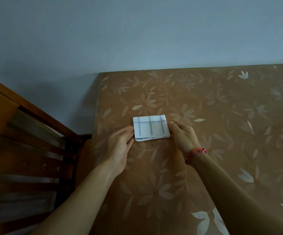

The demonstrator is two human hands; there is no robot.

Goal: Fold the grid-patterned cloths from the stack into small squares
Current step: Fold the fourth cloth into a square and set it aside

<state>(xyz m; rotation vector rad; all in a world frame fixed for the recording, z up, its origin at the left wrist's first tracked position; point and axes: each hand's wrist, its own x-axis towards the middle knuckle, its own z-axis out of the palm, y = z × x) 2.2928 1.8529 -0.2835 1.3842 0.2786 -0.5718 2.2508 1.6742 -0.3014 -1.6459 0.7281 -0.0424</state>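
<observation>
A small stack of white cloths with a grey grid pattern (150,128) lies flat on the brown flowered mattress (222,133). Several layered edges show along its near side. My left hand (120,145) touches the stack's left edge with straight fingers. My right hand (183,136), with a red thread band at the wrist, presses its straight fingers against the right edge. The two hands flank the stack, palms facing each other.
A wooden bed frame with slats (27,150) stands to the left of the mattress. A pale blue wall (137,39) rises behind. The mattress surface stretches wide to the right and toward me.
</observation>
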